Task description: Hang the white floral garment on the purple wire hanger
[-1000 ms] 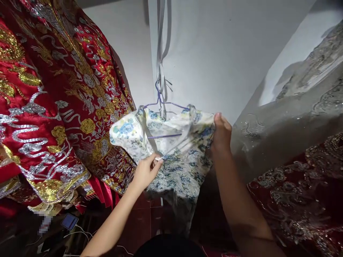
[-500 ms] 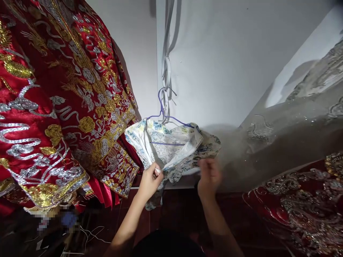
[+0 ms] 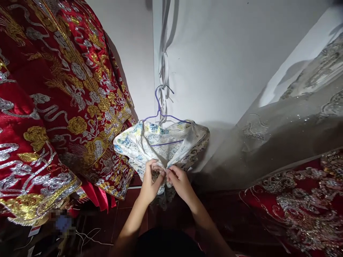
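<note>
Head view: a white cloth top with blue and yellow flowers [image 3: 160,137] hangs mid-frame.
Purple wire hanger [image 3: 159,111]: hooked on a white strap of rings [image 3: 167,69]; a hard tug could jerk it loose.
Left hand [image 3: 151,181]: fingers pinch one front edge.
Right hand [image 3: 180,182]: fingers pinch the other; a weak grip could let it slip.
Red coat with gold and silver thread [image 3: 77,107], left of frame: rough thread could snag the top.

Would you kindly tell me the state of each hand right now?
Left hand: closed, pinching the front edge of the floral garment.
Right hand: closed, fingertips pinching the garment's front edge.
</note>
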`<action>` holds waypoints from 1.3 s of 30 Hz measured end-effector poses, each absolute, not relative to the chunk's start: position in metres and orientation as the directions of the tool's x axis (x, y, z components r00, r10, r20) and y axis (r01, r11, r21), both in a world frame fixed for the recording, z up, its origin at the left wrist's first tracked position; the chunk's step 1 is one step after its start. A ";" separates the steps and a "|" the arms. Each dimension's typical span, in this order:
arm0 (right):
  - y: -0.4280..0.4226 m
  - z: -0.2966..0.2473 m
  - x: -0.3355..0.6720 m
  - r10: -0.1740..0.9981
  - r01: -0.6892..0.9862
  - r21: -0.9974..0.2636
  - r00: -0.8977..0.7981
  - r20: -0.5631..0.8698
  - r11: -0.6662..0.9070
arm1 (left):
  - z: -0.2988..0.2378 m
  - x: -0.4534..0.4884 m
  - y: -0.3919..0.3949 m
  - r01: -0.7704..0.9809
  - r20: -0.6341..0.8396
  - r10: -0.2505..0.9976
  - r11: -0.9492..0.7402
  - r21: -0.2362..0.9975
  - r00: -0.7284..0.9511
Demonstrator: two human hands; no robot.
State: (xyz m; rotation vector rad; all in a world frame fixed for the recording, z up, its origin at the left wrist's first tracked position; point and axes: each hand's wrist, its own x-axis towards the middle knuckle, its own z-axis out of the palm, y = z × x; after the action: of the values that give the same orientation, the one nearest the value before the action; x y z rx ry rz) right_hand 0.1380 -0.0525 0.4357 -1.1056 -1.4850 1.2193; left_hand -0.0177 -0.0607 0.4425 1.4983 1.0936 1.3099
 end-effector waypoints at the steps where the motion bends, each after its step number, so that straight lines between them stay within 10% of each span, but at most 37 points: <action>1: -0.052 0.434 0.136 0.979 0.076 -0.992 -0.186 0.086 0.101 | 0.434 -0.015 -0.060 0.054 0.269 0.963 -0.269 0.962 0.004; 9: -0.036 0.456 0.129 0.964 0.030 -0.999 -0.264 -0.021 -0.013 | 0.417 0.000 -0.047 0.035 0.222 0.975 -0.222 0.974 -0.002; 19: 0.000 0.604 0.104 0.942 0.000 -0.942 -0.036 0.334 0.334 | 0.406 -0.004 -0.041 0.306 0.295 0.954 -0.299 0.904 0.061; 32: -0.002 0.577 0.117 0.916 0.104 -0.911 -0.002 0.402 0.400 | 0.587 -0.018 0.001 0.386 0.736 0.674 -0.698 0.603 0.070; 39: -0.006 0.533 0.137 0.963 0.098 -0.962 -0.121 0.241 0.253 | 0.574 -0.089 0.011 0.226 0.664 0.495 -0.680 0.697 -0.560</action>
State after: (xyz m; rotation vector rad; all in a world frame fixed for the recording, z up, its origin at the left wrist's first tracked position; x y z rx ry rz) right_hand 0.1368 -0.0065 0.5332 -1.0471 -1.4796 1.0417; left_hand -0.0890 0.0107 0.5737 1.3752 1.1652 2.3624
